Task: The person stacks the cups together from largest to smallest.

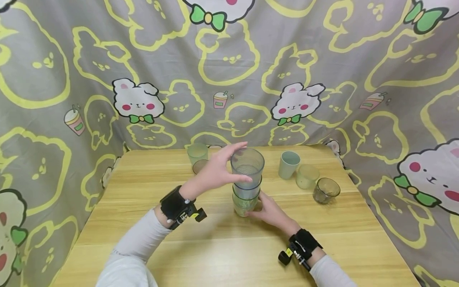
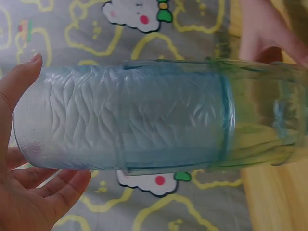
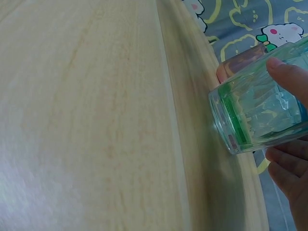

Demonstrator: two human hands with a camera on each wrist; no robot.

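Several glasses are nested in an upright stack in the middle of the table in the head view. On top is a clear, bluish textured glass (image 1: 247,159), with a greenish glass (image 1: 242,207) at the bottom. My left hand (image 1: 215,167) holds the top glass near its rim, thumb on the near side and fingers on the far side. Low on the stack, my right hand (image 1: 271,212) grips the greenish glass from the right. The right wrist view shows its thumb (image 3: 288,79) against the wall of the stack and the other fingers on the opposite side.
At the back left stand a pale green glass (image 1: 197,153) and a brownish glass (image 1: 199,166), partly behind my left hand. To the right are a grey-green cup (image 1: 289,166), a pale yellowish glass (image 1: 307,178) and a dark smoky glass (image 1: 325,192). A patterned cloth (image 1: 236,115) hangs behind the table (image 1: 215,255).
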